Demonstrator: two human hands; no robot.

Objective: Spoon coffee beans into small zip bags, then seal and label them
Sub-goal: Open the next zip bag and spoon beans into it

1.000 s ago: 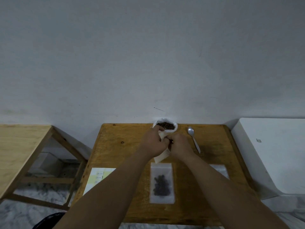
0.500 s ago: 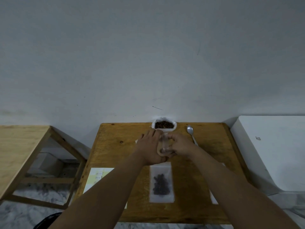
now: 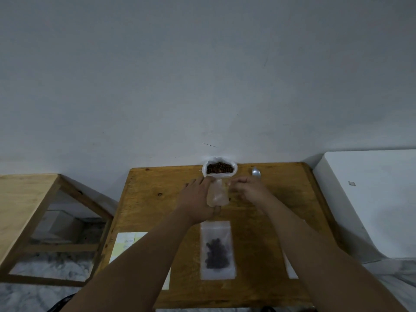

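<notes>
A second table (image 3: 24,199) stands left of the desk (image 3: 155,199), with a gap of floor between them. A label sheet (image 3: 127,246) lies at the desk's left edge near the front, and bare wood runs from it back to the wall. The left hand (image 3: 195,200) holds an empty bag (image 3: 217,194), fingers along its left side and thumb hooked under its lower end. The bag's mouth points at the open sack of beans (image 3: 219,169) on the far edge. A filled bag (image 3: 218,251) lies flat mid-desk. The right hand (image 3: 246,190) has curled fingers at the empty bag's upper right corner; whether they pinch it I cannot tell. A spoon (image 3: 256,172) lies just behind. A white cabinet (image 3: 371,199) crowds the desk's right edge.
</notes>
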